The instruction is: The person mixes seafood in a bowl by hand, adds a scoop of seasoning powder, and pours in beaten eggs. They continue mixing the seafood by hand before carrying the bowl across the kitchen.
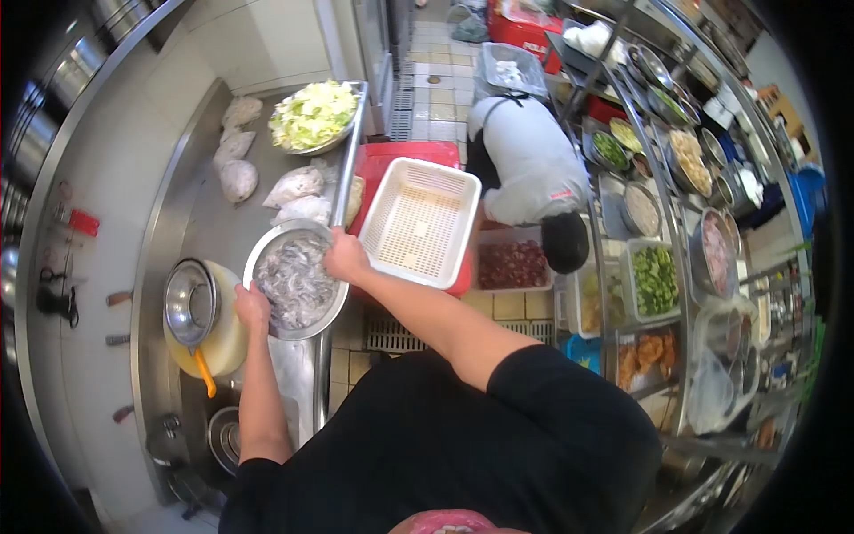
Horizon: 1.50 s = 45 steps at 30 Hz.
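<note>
A round metal bowl full of greyish pieces of raw food is held between both hands over the steel counter's front edge. My left hand grips the bowl's left rim, its fingers closed on it. On the right rim my right hand is closed too. Bags of pale food lie just beyond the bowl. To the right, a white perforated basket rests on a red surface. A metal bowl of chopped pale-green vegetable stands further back on the counter.
A metal strainer with an orange handle lies on a round yellowish board at left. A co-worker bends over a tub of dark red pieces. Shelves with food containers line the right side.
</note>
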{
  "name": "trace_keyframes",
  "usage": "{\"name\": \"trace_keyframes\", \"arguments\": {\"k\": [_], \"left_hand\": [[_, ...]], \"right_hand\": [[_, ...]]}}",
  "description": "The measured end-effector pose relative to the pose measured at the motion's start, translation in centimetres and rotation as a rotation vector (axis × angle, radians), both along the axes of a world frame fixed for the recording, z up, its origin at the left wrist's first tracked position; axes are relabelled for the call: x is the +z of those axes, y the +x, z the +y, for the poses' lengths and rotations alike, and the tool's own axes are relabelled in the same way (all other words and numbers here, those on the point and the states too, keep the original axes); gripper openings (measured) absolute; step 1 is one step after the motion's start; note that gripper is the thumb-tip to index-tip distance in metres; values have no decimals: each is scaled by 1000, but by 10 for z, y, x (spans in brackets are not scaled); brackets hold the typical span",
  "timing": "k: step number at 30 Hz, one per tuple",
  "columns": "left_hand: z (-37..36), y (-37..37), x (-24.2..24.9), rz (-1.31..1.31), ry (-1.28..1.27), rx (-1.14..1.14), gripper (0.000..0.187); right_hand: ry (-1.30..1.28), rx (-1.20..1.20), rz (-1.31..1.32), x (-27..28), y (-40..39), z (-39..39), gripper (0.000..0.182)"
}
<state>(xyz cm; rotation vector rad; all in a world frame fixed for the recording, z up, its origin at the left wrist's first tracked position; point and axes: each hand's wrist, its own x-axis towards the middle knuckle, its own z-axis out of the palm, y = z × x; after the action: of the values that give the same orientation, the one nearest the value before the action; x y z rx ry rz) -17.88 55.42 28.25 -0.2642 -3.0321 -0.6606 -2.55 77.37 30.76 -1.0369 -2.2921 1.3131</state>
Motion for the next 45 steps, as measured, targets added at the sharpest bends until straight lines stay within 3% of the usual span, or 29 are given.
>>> {"name": "trace_keyframes", "arguments": {"k": [9, 16, 45], "left_hand": [[4, 13, 19, -75, -2, 32, 42], [-6, -1, -5, 6, -28, -36, 41], [1, 3, 6, 29, -31, -60, 43]], "right_hand": [[44, 3, -28, 8, -1, -2, 34], [21, -3, -39, -13, -8, 1, 33], [-36, -34, -25, 7, 1, -3, 30]]}}
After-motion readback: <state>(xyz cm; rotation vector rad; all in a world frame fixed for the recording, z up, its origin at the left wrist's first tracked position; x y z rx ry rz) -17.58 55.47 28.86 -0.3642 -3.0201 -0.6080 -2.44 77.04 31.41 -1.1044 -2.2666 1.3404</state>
